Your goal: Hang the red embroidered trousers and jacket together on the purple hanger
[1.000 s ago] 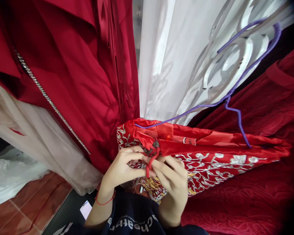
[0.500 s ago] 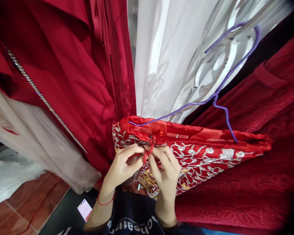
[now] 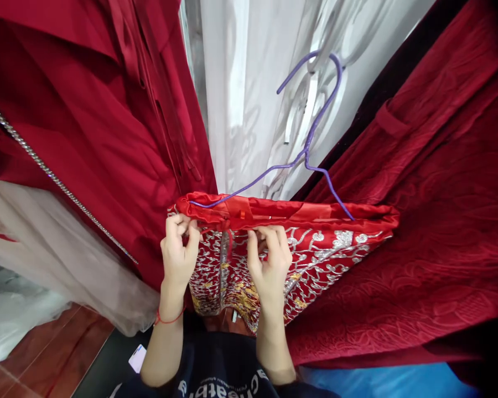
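A red embroidered garment (image 3: 315,257) with silver and gold scrollwork and a shiny satin upper edge hangs in front of me. Inside its open top sits the lower part of a purple wire hanger (image 3: 306,150). At the left end of that edge, my left hand (image 3: 179,249) pinches the rim with fingers closed. My right hand (image 3: 269,257) is farther right, thumb and fingers closed on the same rim. Between them a short red cord (image 3: 230,243) dangles down the front. Whether either hand also holds cord is hidden by the fingers.
A dark red gown (image 3: 87,110) with a rhinestone strip hangs at left, over pale tulle (image 3: 66,243). White curved metalwork (image 3: 311,105) and curtain stand behind. Another dark red textured dress (image 3: 431,221) hangs at right. A phone (image 3: 137,358) lies low at left.
My hands have moved apart from the knotted red cord to two spots along the garment's top edge. The garment and hanger appear shifted left in view.
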A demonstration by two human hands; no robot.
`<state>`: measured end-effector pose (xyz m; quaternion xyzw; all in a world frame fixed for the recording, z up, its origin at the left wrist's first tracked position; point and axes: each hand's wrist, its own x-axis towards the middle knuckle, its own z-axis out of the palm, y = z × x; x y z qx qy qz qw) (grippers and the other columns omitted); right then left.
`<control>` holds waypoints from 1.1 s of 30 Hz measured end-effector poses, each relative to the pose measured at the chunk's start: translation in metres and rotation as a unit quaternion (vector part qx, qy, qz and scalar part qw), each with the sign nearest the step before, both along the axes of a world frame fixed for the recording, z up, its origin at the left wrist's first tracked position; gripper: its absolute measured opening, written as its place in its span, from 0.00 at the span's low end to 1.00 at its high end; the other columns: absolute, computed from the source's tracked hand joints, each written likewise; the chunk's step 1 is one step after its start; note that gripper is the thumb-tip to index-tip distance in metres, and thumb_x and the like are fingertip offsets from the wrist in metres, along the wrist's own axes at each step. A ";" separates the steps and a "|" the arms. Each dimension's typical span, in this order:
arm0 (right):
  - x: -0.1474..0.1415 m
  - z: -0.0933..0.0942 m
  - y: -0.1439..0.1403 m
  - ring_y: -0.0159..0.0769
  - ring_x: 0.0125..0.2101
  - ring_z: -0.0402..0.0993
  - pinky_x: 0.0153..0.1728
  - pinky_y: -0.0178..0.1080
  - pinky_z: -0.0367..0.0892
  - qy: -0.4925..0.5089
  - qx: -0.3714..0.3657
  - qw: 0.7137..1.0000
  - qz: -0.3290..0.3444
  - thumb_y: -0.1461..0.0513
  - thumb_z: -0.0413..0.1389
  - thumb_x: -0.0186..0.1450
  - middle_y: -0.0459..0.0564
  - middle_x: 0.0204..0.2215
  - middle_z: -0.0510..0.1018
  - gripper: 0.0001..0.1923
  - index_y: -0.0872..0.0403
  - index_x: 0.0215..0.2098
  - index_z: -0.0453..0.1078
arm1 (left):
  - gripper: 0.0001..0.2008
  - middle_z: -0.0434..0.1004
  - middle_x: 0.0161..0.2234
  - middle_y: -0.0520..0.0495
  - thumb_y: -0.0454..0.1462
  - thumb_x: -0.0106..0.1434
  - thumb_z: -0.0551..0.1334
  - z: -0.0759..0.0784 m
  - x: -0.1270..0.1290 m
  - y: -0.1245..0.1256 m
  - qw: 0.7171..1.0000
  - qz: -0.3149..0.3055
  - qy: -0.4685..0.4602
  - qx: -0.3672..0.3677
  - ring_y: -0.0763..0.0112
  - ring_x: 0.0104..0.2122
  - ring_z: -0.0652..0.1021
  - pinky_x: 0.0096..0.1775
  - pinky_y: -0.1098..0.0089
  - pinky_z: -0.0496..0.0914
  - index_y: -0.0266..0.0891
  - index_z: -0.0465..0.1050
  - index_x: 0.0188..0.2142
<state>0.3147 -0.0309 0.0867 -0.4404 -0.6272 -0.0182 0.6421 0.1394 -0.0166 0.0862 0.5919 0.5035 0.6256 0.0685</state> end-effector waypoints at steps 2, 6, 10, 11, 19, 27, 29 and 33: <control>0.003 0.001 -0.001 0.30 0.31 0.72 0.30 0.33 0.69 -0.002 0.002 1.000 -0.002 0.66 0.54 0.70 0.48 0.36 0.73 0.06 0.53 0.42 0.72 | 0.06 0.74 0.26 0.57 0.40 0.68 0.59 0.002 0.001 -0.002 0.999 0.032 0.008 0.012 0.76 0.24 0.79 0.29 0.77 0.69 0.41 0.63 0.41; 0.012 0.004 -0.005 0.33 0.35 0.74 0.32 0.34 0.70 -0.008 0.014 0.999 -0.030 0.66 0.54 0.70 0.50 0.37 0.74 0.07 0.52 0.44 0.74 | 0.04 0.71 0.23 0.58 0.38 0.68 0.59 0.008 -0.001 -0.003 0.991 0.102 0.053 0.064 0.78 0.23 0.76 0.28 0.78 0.66 0.40 0.65 0.40; 0.022 0.007 -0.009 0.31 0.34 0.74 0.33 0.34 0.70 -0.041 0.016 0.998 -0.050 0.65 0.54 0.70 0.50 0.38 0.74 0.08 0.51 0.45 0.74 | 0.03 0.72 0.23 0.56 0.35 0.68 0.59 0.011 -0.003 0.000 0.979 0.153 0.080 0.107 0.79 0.22 0.74 0.29 0.78 0.64 0.39 0.65 0.40; 0.024 0.006 -0.010 0.31 0.34 0.74 0.33 0.34 0.70 -0.052 0.021 0.997 -0.059 0.65 0.55 0.70 0.50 0.38 0.74 0.08 0.51 0.45 0.74 | 0.03 0.73 0.24 0.55 0.35 0.68 0.59 0.011 -0.004 0.001 0.977 0.163 0.077 0.112 0.78 0.22 0.75 0.29 0.78 0.65 0.39 0.65 0.40; 0.043 0.010 -0.016 0.33 0.36 0.75 0.36 0.36 0.71 -0.105 0.075 0.986 -0.105 0.67 0.56 0.69 0.50 0.38 0.75 0.10 0.50 0.47 0.74 | 0.08 0.72 0.22 0.56 0.42 0.71 0.57 0.001 -0.011 0.007 0.990 0.084 -0.014 0.116 0.77 0.20 0.74 0.27 0.76 0.67 0.39 0.63 0.40; -0.001 0.022 -0.025 0.42 0.44 0.69 0.45 0.46 0.67 -0.178 0.128 0.974 -0.054 0.64 0.61 0.65 0.52 0.43 0.73 0.18 0.46 0.53 0.72 | 0.13 0.76 0.33 0.50 0.48 0.71 0.56 -0.007 0.008 -0.008 0.981 -0.090 -0.147 0.087 0.78 0.23 0.75 0.24 0.78 0.69 0.41 0.62 0.41; -0.011 0.021 -0.019 0.47 0.50 0.65 0.50 0.52 0.63 -0.208 0.112 0.967 -0.098 0.62 0.61 0.66 0.55 0.49 0.72 0.17 0.44 0.53 0.73 | 0.11 0.76 0.32 0.51 0.47 0.72 0.56 -0.009 0.010 -0.013 0.978 -0.104 -0.157 0.086 0.79 0.21 0.74 0.23 0.78 0.69 0.41 0.62 0.41; -0.017 0.020 -0.002 0.49 0.54 0.62 0.52 0.54 0.58 -0.220 0.110 0.961 -0.126 0.63 0.60 0.67 0.55 0.54 0.72 0.16 0.42 0.52 0.74 | 0.16 0.78 0.41 0.49 0.41 0.64 0.66 -0.015 0.011 -0.019 0.975 -0.168 -0.132 0.059 0.76 0.30 0.80 0.31 0.76 0.74 0.43 0.62 0.46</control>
